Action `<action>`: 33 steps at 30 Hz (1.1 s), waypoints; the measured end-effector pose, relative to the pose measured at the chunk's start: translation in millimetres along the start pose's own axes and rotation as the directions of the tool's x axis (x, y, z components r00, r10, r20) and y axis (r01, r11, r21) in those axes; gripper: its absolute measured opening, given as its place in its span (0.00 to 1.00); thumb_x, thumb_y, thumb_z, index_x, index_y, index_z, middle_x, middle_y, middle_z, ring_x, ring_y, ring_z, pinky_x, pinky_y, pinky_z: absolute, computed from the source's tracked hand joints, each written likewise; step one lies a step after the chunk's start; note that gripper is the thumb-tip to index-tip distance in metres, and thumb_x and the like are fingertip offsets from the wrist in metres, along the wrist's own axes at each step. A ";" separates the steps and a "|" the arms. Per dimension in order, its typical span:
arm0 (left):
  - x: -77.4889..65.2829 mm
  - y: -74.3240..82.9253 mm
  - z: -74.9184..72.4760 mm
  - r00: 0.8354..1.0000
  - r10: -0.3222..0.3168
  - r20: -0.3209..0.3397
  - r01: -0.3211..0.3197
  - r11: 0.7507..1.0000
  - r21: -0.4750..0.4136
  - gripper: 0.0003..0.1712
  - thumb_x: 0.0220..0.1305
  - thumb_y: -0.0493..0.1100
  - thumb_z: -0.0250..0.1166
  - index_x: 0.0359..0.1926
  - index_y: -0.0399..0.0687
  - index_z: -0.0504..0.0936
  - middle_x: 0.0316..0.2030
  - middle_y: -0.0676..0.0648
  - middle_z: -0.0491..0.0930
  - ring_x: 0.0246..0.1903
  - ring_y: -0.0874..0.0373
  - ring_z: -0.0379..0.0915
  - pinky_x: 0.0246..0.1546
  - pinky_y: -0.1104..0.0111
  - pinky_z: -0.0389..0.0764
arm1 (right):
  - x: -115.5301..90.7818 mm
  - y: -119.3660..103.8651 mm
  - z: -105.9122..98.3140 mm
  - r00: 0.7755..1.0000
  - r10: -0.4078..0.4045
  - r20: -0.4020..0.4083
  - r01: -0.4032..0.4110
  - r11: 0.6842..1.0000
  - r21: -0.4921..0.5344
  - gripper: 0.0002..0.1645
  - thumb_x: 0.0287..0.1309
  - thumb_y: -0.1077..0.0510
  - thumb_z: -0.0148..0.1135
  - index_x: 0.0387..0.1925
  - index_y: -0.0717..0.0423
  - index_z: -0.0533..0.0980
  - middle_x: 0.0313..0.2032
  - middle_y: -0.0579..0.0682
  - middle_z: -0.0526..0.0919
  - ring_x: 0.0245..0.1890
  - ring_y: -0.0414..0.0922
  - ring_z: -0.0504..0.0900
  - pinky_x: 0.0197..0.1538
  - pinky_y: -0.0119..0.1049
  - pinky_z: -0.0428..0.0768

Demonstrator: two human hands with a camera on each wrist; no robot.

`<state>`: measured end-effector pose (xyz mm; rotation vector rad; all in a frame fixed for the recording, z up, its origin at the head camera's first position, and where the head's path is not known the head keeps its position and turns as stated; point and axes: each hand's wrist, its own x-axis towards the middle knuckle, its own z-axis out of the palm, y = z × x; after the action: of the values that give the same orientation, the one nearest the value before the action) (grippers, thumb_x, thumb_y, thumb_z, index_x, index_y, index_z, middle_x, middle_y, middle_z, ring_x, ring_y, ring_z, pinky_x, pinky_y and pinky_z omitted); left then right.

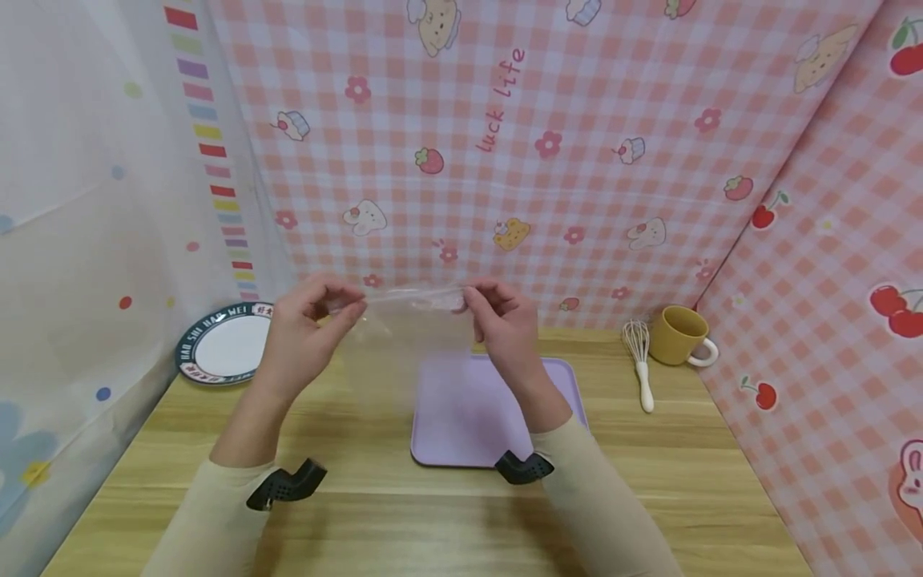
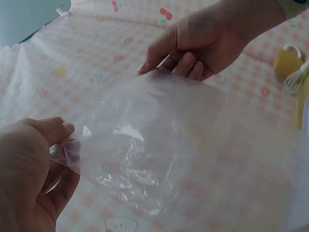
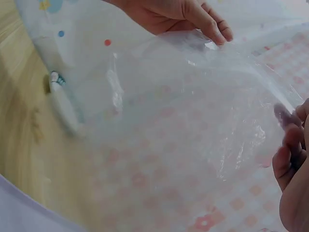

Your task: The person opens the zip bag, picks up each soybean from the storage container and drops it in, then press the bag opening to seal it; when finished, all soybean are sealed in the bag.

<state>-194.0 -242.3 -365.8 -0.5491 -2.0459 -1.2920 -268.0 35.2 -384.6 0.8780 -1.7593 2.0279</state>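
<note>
A clear plastic bag (image 1: 404, 353) hangs stretched between both hands above the table, its top edge level. My left hand (image 1: 308, 328) pinches one upper corner between thumb and fingers. At the opposite corner, my right hand (image 1: 505, 324) pinches the film the same way. Seen from the left wrist, the bag (image 2: 140, 145) is see-through, wrinkled and shiny. Its lower part hangs in front of a lilac tray (image 1: 469, 417) lying on the table. In the right wrist view the bag (image 3: 159, 116) spans from one hand to the other; whether anything lies inside cannot be told, though none shows.
A white plate (image 1: 231, 353) with a dark lettered rim stands at the back left of the wooden table (image 1: 360, 513). At the back right are a whisk (image 1: 640, 365) and a mustard mug (image 1: 676, 336) with a white handle. Patterned cloths enclose the table.
</note>
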 end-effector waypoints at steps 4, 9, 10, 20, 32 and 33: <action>-0.3 11.3 7.3 0.998 -0.067 0.012 0.068 0.990 -0.121 0.09 0.70 0.28 0.74 0.47 0.40 0.89 0.41 0.49 0.89 0.31 0.61 0.78 0.26 0.74 0.74 | -5.4 -12.4 -10.1 0.999 -0.022 -0.036 0.021 1.000 -0.009 0.08 0.76 0.66 0.66 0.44 0.72 0.84 0.29 0.45 0.87 0.16 0.39 0.67 0.20 0.29 0.67; -4.6 18.9 17.3 0.990 -0.134 0.052 0.143 0.953 -0.265 0.11 0.68 0.26 0.74 0.49 0.36 0.87 0.41 0.49 0.89 0.27 0.60 0.79 0.25 0.73 0.76 | -16.4 -23.1 -22.2 0.998 -0.021 -0.061 0.022 0.999 0.024 0.07 0.73 0.70 0.65 0.40 0.76 0.82 0.27 0.44 0.85 0.18 0.37 0.69 0.22 0.27 0.68; -5.3 20.1 18.8 0.988 -0.139 0.063 0.152 0.947 -0.282 0.12 0.68 0.25 0.74 0.49 0.35 0.87 0.41 0.49 0.89 0.29 0.59 0.80 0.26 0.73 0.78 | -18.8 -24.5 -24.4 0.998 -0.024 -0.063 0.026 0.999 0.031 0.07 0.73 0.71 0.65 0.40 0.76 0.81 0.27 0.44 0.85 0.18 0.37 0.69 0.22 0.26 0.68; -10.7 29.1 24.5 0.972 -0.153 0.177 0.190 0.958 -0.213 0.11 0.69 0.30 0.76 0.50 0.39 0.88 0.37 0.45 0.89 0.34 0.56 0.84 0.33 0.72 0.85 | -39.4 -31.6 -46.3 0.998 -0.031 -0.063 0.038 0.992 0.119 0.05 0.73 0.74 0.61 0.36 0.75 0.77 0.26 0.46 0.80 0.18 0.37 0.68 0.22 0.26 0.66; -10.2 30.6 30.3 0.967 -0.125 0.222 0.152 0.982 -0.109 0.09 0.71 0.34 0.76 0.50 0.43 0.90 0.38 0.50 0.90 0.37 0.56 0.86 0.39 0.71 0.87 | -49.1 -33.9 -66.4 0.998 0.018 -0.067 -0.017 1.000 0.023 0.09 0.75 0.71 0.64 0.39 0.78 0.77 0.26 0.47 0.80 0.18 0.38 0.68 0.22 0.27 0.67; -10.1 30.9 30.7 0.968 -0.132 0.212 0.159 0.980 -0.117 0.09 0.71 0.33 0.76 0.50 0.43 0.89 0.39 0.49 0.90 0.37 0.56 0.86 0.39 0.71 0.87 | -49.7 -33.9 -67.6 0.998 0.020 -0.061 -0.019 1.000 0.022 0.09 0.75 0.70 0.64 0.39 0.78 0.78 0.26 0.48 0.81 0.18 0.38 0.68 0.22 0.28 0.68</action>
<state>-176.1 -201.5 -362.9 -0.6235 -2.2126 -1.5230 -226.1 115.0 -393.3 0.7995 -1.7232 2.0667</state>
